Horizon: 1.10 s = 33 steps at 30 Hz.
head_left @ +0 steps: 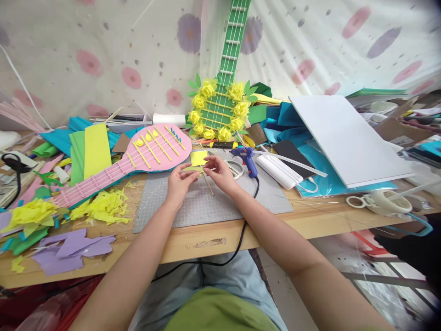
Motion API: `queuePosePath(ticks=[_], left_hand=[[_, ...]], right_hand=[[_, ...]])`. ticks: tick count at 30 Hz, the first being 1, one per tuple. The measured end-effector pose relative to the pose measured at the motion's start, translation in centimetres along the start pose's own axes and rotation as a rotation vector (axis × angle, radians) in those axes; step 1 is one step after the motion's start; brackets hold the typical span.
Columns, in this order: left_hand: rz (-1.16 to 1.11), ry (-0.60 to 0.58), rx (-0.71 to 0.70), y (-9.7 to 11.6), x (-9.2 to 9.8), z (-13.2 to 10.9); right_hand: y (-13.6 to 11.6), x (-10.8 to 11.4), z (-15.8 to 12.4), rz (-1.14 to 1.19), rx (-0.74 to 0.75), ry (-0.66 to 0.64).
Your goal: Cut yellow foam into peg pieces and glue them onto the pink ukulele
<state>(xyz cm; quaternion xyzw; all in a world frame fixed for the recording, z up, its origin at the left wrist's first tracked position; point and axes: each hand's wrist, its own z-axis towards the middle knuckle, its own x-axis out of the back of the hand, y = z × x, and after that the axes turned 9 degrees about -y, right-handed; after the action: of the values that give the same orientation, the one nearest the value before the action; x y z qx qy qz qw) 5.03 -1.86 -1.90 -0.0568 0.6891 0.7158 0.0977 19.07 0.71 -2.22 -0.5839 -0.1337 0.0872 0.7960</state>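
Observation:
Over the grey cutting mat, my left hand and my right hand face each other, fingertips nearly touching. A small yellow-green piece of paper shows at the fingers of my left hand, which is closed in a pinch on it. My right hand is pinched too; what lies in its fingertips is too small to make out. A thin brownish stick slants just below those fingertips. Behind the hands is a yellow paper square. A blue glue gun lies right of my right hand.
A pink paper guitar lies at left, near yellow paper scraps and purple scraps. At the back stands a green guitar with yellow flowers. To the right are a white power strip, white board and cup.

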Motion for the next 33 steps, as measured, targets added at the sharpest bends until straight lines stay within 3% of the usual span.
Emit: queuePosePath(ticks=[8,16,21,24,28,33], left_hand=[[-0.184,-0.181,0.182,0.6,0.4,0.0],[-0.179,-0.221,0.255,0.3,0.7,0.3],[-0.175,-0.171,0.275,0.0,0.6,0.5],[-0.185,-0.199,0.28,0.2,0.6,0.4],[-0.196,-0.256,0.27,0.5,0.4,0.3],[-0.08,-0.192,0.205,0.2,-0.2,0.2]], right_hand=[[-0.5,-0.1,-0.2,0.258,-0.019,-0.17],[-1.0,0.1,-0.4,0.367,-0.055,-0.273],[-1.1,0.1,-0.4,0.369,-0.098,-0.265],[-1.1,0.1,-0.4,0.374,-0.1,-0.247],[-0.7,0.0,-0.2,0.291,-0.069,-0.155],[0.3,-0.4,0.2,0.151,-0.06,-0.076]])
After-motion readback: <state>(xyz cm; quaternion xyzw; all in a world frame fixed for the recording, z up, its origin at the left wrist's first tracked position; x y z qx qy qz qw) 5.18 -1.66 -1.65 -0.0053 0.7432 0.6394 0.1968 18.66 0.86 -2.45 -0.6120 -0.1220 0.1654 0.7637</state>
